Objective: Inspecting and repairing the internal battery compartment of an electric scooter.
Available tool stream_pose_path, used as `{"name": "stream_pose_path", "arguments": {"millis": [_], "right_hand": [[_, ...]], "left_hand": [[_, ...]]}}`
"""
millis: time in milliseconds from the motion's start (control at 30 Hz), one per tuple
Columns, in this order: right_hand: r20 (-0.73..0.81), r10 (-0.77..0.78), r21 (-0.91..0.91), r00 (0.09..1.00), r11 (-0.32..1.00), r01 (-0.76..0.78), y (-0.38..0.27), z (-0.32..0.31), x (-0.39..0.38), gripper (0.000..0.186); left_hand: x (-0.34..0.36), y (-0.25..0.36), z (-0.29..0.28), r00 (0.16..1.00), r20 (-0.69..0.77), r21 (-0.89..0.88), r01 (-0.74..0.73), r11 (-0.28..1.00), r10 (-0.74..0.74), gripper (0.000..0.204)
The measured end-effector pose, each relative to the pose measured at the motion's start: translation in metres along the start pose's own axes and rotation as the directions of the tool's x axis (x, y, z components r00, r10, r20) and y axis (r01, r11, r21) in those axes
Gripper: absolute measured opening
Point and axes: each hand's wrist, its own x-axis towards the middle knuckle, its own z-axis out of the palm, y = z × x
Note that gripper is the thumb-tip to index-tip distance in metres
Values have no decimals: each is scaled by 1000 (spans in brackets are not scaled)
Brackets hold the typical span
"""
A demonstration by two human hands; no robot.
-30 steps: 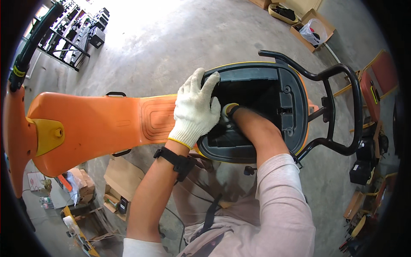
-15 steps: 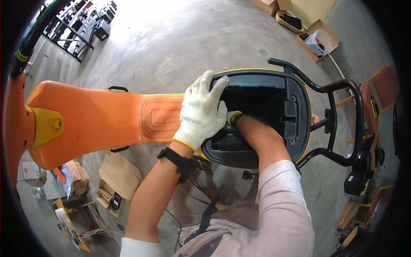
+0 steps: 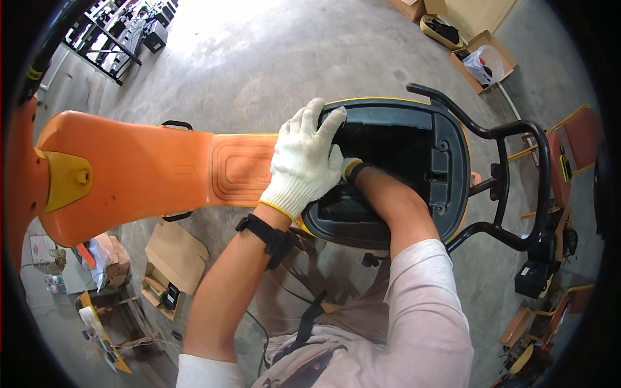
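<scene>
An orange electric scooter [image 3: 129, 171] stretches across the view, and its dark storage compartment [image 3: 453, 161] lies uncovered in front of me. My left hand [image 3: 303, 160], in a white knit glove with a yellow cuff, rests on the compartment's left rim. Its fingers are stretched out, thumb apart, and nothing shows in its grasp. My right forearm reaches down into the compartment, where just the glove cuff of my right hand [image 3: 351, 166] can be seen. The fingers of that hand are hidden in the dark interior and behind my left hand.
A bent black tube rack [image 3: 542, 187] juts from the scooter's right end. Below the scooter's left part sits an open cardboard box [image 3: 174, 258]. Another box with a plastic bag [image 3: 485, 61] stands at the upper right, above a red chair [image 3: 572, 149]. Metal shelving [image 3: 107, 48] is at the upper left.
The whole view has shifted slightly, the scooter's left part appearing a little higher. My left hand stays on the rim and my right hand stays inside the compartment.
</scene>
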Motion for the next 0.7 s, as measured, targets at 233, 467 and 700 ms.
{"name": "stream_pose_path", "arguments": {"millis": [233, 467, 700], "right_hand": [[-81, -141, -104, 987, 986, 133, 2, -1, 4, 49], [-65, 40, 20, 997, 999, -39, 9, 25, 25, 48], [-15, 71, 48, 997, 996, -70, 12, 20, 16, 47]], "left_hand": [[2, 4, -6, 1000, -7, -6, -3, 1000, 3, 59], [1, 5, -3, 1000, 13, -4, 12, 1000, -12, 59], [2, 5, -4, 1000, 14, -11, 20, 1000, -20, 59]]}}
